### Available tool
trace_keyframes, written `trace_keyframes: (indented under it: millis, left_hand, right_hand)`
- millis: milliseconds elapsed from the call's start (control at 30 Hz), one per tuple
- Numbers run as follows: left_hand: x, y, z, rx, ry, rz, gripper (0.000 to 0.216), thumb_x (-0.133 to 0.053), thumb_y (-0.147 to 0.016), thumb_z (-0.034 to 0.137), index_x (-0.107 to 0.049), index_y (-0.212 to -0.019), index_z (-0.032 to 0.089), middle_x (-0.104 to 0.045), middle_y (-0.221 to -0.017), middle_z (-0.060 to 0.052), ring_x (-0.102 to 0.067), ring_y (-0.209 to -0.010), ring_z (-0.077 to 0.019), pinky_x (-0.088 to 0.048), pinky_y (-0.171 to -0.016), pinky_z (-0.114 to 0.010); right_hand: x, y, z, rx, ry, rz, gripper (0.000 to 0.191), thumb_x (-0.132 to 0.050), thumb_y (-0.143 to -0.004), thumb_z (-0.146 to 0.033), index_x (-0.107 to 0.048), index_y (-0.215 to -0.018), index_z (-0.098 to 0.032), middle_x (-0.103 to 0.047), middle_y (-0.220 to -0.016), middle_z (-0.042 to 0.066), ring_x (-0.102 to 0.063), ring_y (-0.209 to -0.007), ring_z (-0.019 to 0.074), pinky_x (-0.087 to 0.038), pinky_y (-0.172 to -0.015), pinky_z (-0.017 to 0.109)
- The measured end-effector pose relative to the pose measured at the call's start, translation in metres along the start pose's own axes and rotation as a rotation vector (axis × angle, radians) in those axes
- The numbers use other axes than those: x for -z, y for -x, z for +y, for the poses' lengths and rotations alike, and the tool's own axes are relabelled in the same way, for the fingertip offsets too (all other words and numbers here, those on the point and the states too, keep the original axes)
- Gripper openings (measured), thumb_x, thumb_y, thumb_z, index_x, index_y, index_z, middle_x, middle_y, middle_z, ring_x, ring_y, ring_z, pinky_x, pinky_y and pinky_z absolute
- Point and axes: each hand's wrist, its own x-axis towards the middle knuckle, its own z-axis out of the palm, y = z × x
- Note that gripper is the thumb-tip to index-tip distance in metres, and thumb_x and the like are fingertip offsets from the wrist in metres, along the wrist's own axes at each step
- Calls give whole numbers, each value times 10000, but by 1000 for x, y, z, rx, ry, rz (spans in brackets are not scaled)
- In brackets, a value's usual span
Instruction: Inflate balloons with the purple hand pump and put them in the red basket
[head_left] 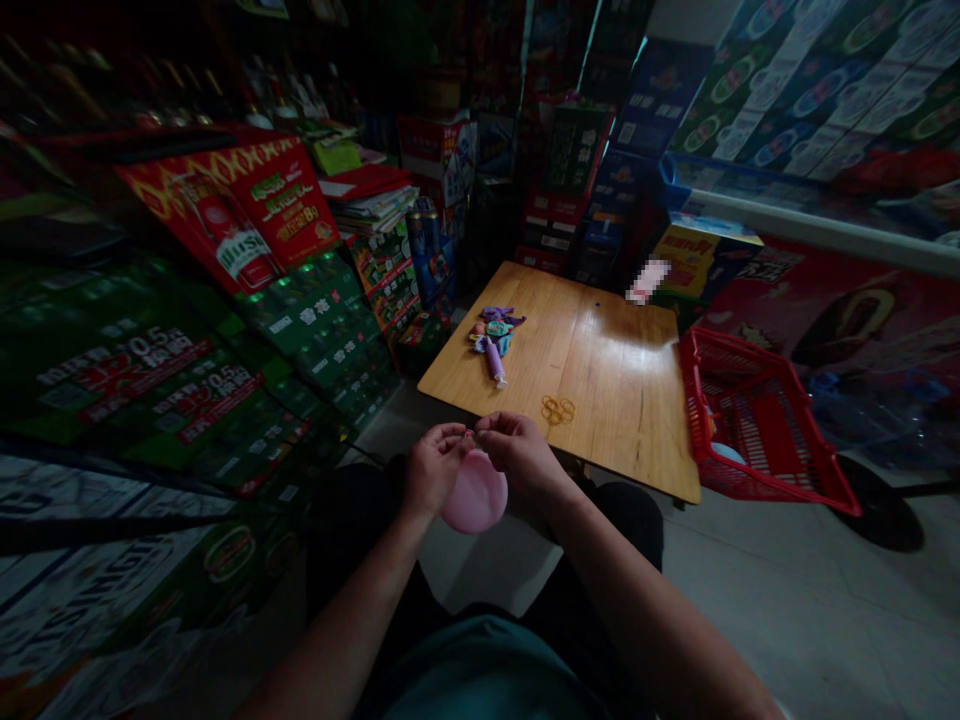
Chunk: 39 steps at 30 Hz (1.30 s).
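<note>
My left hand (433, 463) and my right hand (517, 452) meet in front of my lap, just short of the near edge of a small wooden table (615, 390). Both pinch the neck of a small inflated pink balloon (475, 495) that hangs below the fingers. On the table lie a few yellow rubber bands (558, 409) close to my right hand. A small heap of uninflated coloured balloons (495, 335) lies at the table's left edge.
Stacked green and red drink cartons (247, 300) wall in the left side and the back. A red plastic shopping basket (757, 420) stands on the floor right of the table. Pale floor shows at the lower right.
</note>
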Motion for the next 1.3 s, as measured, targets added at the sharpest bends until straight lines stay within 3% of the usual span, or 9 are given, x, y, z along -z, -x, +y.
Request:
trace_keyframes:
  millis: [100, 167, 333, 467, 700, 833, 1067, 1167, 1300]
  left_hand:
    - [3, -5, 4, -16, 63, 31, 485, -742, -733, 408, -634, -1121, 137, -737, -938, -111, -700, -824, -203, -525, -743, -302]
    - [6, -6, 6, -14, 104, 14, 486, -763, -717, 389, -645, -1113, 133, -736, -969, -124, -701, -853, -211, -528, -782, -322]
    - [11, -1, 8, -21, 175, -58, 331, -775, -710, 337, -695, -966, 144, -740, -905, -101, -695, -816, -206, -528, -771, -323]
    - [15, 6, 8, -53, 152, -94, 241, -756, -730, 310, -703, -913, 163, -732, -884, -69, -681, -808, -194, -518, -767, -304]
    - [22, 11, 19, -180, -134, -325, 192, -616, -844, 324, -736, -914, 191, -721, -938, -70, -662, -911, -216, -487, -838, -310]
    - [20, 9, 22, -215, -210, -361, 165, -611, -840, 294, -720, -902, 187, -718, -927, -64, -663, -903, -207, -487, -841, -307]
    - [16, 7, 19, -100, -137, -338, 238, -677, -791, 261, -563, -986, 189, -687, -794, -9, -665, -752, -156, -487, -714, -254]
    - [17, 3, 16, -86, -180, -359, 300, -694, -768, 251, -583, -1038, 179, -673, -752, -2, -648, -712, -151, -474, -670, -240]
    - [17, -5, 7, -67, -216, -403, 272, -686, -753, 228, -679, -1016, 160, -699, -830, -44, -657, -823, -197, -482, -711, -263]
  right_hand:
    - [4, -1, -1, -12, 274, -19, 167, -706, -701, -301, -650, -766, -158, -602, -661, -10, -463, -545, 84, -314, -487, 207]
    - [8, -3, 1, -47, 340, -17, 156, -698, -708, -303, -651, -718, -154, -579, -620, -14, -448, -529, 83, -308, -483, 213]
    - [14, -8, 7, -185, 110, -33, 129, -671, -694, -266, -613, -664, -155, -454, -503, -51, -354, -426, 65, -218, -409, 217]
    - [15, -8, 7, -286, 30, -41, 87, -628, -659, -187, -566, -607, -156, -450, -480, -51, -346, -394, 60, -197, -381, 216]
    - [15, -15, 13, -384, -56, -108, 111, -572, -649, -203, -509, -565, -164, -431, -478, -44, -336, -384, 59, -195, -366, 209]
    - [12, -14, 15, -342, -109, -137, 93, -595, -671, -215, -550, -623, -150, -490, -545, -26, -390, -431, 61, -245, -398, 205]
    - [8, -9, 20, -179, -12, -97, 134, -684, -700, -249, -619, -670, -136, -503, -510, -32, -376, -432, 64, -236, -424, 216]
    - [7, -8, 21, -117, 110, -84, 157, -689, -716, -275, -633, -683, -133, -511, -523, -34, -367, -445, 62, -232, -435, 214]
    - [0, -4, 20, 36, 302, -69, 121, -660, -744, -254, -655, -701, -141, -593, -620, -7, -484, -551, 89, -339, -517, 212]
